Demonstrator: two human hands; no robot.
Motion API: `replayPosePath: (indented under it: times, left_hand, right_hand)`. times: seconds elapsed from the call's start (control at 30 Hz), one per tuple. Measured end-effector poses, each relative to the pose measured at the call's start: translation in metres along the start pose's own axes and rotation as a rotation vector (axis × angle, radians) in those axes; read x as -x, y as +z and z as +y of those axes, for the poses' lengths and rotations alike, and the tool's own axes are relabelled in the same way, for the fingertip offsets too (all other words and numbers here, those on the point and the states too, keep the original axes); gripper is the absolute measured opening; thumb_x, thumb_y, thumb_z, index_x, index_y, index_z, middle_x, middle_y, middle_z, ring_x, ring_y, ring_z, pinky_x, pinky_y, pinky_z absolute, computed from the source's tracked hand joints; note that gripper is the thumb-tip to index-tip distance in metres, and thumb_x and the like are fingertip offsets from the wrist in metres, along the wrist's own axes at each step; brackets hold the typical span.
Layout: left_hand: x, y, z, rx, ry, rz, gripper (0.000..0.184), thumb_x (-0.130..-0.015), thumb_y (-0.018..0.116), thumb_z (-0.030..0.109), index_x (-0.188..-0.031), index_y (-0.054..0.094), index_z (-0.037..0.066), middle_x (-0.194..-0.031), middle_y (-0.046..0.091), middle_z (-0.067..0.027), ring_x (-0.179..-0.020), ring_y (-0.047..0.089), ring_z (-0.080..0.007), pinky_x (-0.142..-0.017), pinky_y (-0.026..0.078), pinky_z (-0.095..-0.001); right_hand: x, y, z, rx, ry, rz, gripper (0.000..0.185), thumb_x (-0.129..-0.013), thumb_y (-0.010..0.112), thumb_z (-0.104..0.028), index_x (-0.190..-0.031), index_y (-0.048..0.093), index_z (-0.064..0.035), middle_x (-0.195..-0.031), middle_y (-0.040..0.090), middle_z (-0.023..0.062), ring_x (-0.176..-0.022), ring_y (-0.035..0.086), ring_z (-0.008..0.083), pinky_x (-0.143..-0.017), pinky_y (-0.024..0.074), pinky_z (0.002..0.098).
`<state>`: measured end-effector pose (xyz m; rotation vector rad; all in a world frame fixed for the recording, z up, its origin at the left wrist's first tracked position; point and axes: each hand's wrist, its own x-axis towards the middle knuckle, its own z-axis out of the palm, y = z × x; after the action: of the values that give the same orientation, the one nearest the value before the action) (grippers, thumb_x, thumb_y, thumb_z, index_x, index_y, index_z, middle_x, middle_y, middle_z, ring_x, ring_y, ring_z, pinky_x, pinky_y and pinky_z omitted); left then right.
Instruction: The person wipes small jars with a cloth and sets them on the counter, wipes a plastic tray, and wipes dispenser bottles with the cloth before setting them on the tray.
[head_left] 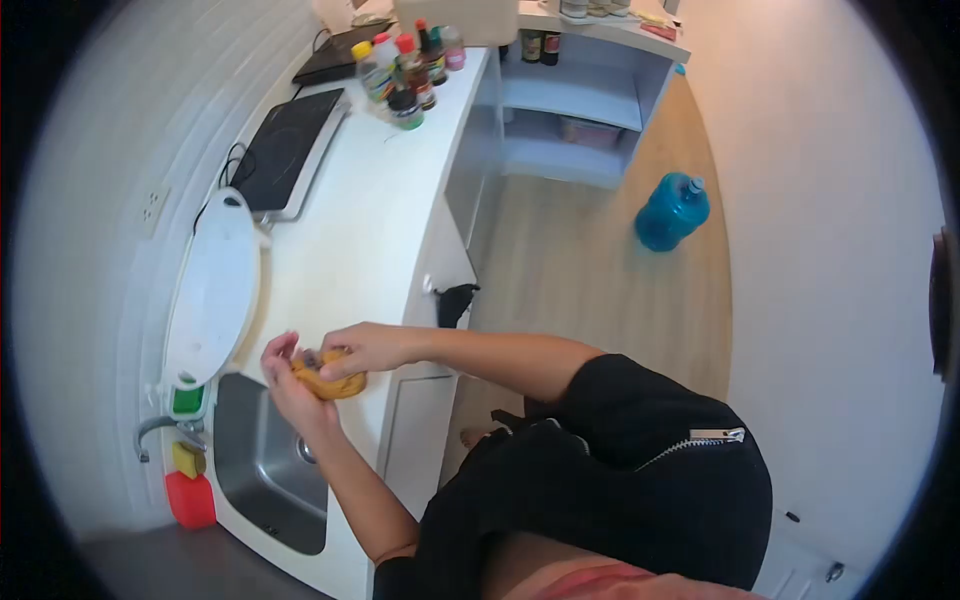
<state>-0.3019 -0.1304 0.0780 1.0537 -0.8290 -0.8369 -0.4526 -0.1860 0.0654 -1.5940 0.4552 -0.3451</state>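
Note:
Over the counter's edge beside the sink, my left hand (pixel 294 390) cups a mustard-yellow bundle (pixel 345 386) from below, its fingers partly raised. My right hand (pixel 368 348) grips the same bundle from above, with the thumb and fingers on its top. It looks rounded and folded, but I cannot make out its exact kind. A small greyish patch shows between the hands, too blurred to name. The steel sink (pixel 235 470) lies just below my hands, and the white countertop (pixel 335 250) stretches away above them.
A white oval board (pixel 215 290) leans along the wall near the faucet (pixel 150 428). An induction cooktop (pixel 285 150) and several sauce bottles (pixel 412 75) stand farther along the counter. A yellow sponge (pixel 187 460) and a red container (pixel 190 500) sit by the sink. A blue water jug (pixel 670 215) is on the floor.

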Motion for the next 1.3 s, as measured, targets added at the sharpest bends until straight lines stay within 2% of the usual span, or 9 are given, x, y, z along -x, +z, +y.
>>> replayPosePath:
  times: [0.2,0.5,0.6,0.7,0.77,0.83,0.87,0.93,1.3]
  left_hand:
    - [0.015,0.182,-0.078,0.289,-0.438,-0.455,0.053,-0.093,0.052,0.037,-0.135,0.033,0.01,-0.132,0.042,-0.0084,-0.123,0.043,-0.0246,-0.099,0.04,-0.044]
    - [0.019,0.415,-0.121,0.153,-0.498,-0.865,0.062,-0.079,0.069,0.009,-0.132,0.037,0.006,-0.127,0.048,-0.0075,-0.119,0.048,-0.0211,-0.1,0.04,-0.0386]
    - [0.016,0.474,-0.116,0.126,-0.495,-0.956,0.05,-0.079,0.067,0.004,-0.124,0.045,0.004,-0.118,0.053,-0.0064,-0.11,0.051,-0.0178,-0.095,0.041,-0.0326]
    - [0.008,0.547,-0.105,0.3,-0.564,-0.984,0.042,-0.079,0.068,0.004,-0.117,0.051,0.002,-0.109,0.056,-0.0049,-0.101,0.053,-0.0138,-0.09,0.042,-0.0279]
    - [-0.012,0.591,-0.118,0.371,-0.578,-1.006,0.042,-0.079,0.069,0.006,-0.117,0.051,0.001,-0.107,0.056,-0.0039,-0.099,0.053,-0.0124,-0.088,0.042,-0.0267]
    - [-0.041,0.635,-0.14,-0.046,-0.481,-1.249,0.05,-0.077,0.073,0.017,-0.12,0.052,0.004,-0.11,0.052,-0.006,-0.096,0.053,-0.016,-0.088,0.043,-0.0294]
    - [-0.053,0.652,-0.145,-0.04,-0.478,-1.252,0.05,-0.077,0.073,0.017,-0.12,0.052,0.004,-0.11,0.052,-0.006,-0.096,0.053,-0.016,-0.088,0.043,-0.0294]
    - [-0.082,0.69,-0.15,-0.697,0.551,-0.97,0.061,-0.07,0.078,0.032,-0.121,0.054,0.008,-0.116,0.043,-0.0106,-0.103,0.048,-0.0235,-0.093,0.04,-0.0364]
    - [-0.262,0.885,-0.256,-0.71,0.479,-0.478,0.112,-0.055,0.081,0.052,-0.138,0.026,0.0,-0.129,0.036,-0.0196,-0.123,0.033,-0.034,-0.101,0.03,-0.0451]
  right_hand:
    - [0.144,-0.142,0.024,-0.683,-0.08,0.645,0.031,-0.091,0.058,-0.029,-0.111,0.048,-0.0072,-0.102,0.057,0.0057,-0.099,0.054,0.0122,-0.082,0.0468,0.0281]
    - [0.35,-0.276,0.005,-0.423,-0.215,0.971,0.038,-0.086,0.064,-0.01,-0.118,0.044,-0.006,-0.116,0.053,0.0053,-0.109,0.05,0.0138,-0.096,0.039,0.0285]
    - [0.41,-0.328,0.013,-0.156,-0.134,1.048,0.034,-0.091,0.058,-0.025,-0.115,0.046,-0.0048,-0.113,0.054,0.0061,-0.107,0.052,0.0161,-0.095,0.0421,0.0312]
    - [0.439,-0.393,0.046,-0.555,-0.842,0.387,0.051,-0.091,0.05,-0.048,-0.117,0.047,-0.0034,-0.116,0.055,0.0112,-0.111,0.054,0.0248,-0.094,0.0446,0.0359]
    - [0.409,-0.394,0.029,-0.911,-0.642,1.095,0.068,-0.09,0.036,-0.061,-0.125,0.044,-0.0036,-0.122,0.053,0.0142,-0.109,0.055,0.0295,-0.094,0.0463,0.0408]
    - [0.396,-0.415,0.058,-1.107,-0.652,0.861,0.071,-0.089,0.038,-0.062,-0.133,0.039,-0.0058,-0.132,0.047,0.0151,-0.115,0.052,0.0303,-0.095,0.0447,0.0464]
    - [0.388,-0.418,0.057,-1.146,-0.727,0.774,0.072,-0.089,0.038,-0.062,-0.135,0.037,-0.0074,-0.134,0.045,0.0153,-0.117,0.051,0.0311,-0.096,0.0433,0.0488]
    - [0.392,-0.459,0.045,-1.17,-0.792,0.681,0.073,-0.088,0.038,-0.063,-0.137,0.035,-0.009,-0.136,0.043,0.0154,-0.119,0.049,0.032,-0.097,0.0419,0.0511]
    - [0.482,-0.604,0.11,-1.447,-0.836,1.135,0.064,-0.092,0.038,-0.055,-0.138,0.035,-0.0107,-0.137,0.043,0.0148,-0.122,0.046,0.0356,-0.098,0.0398,0.0538]
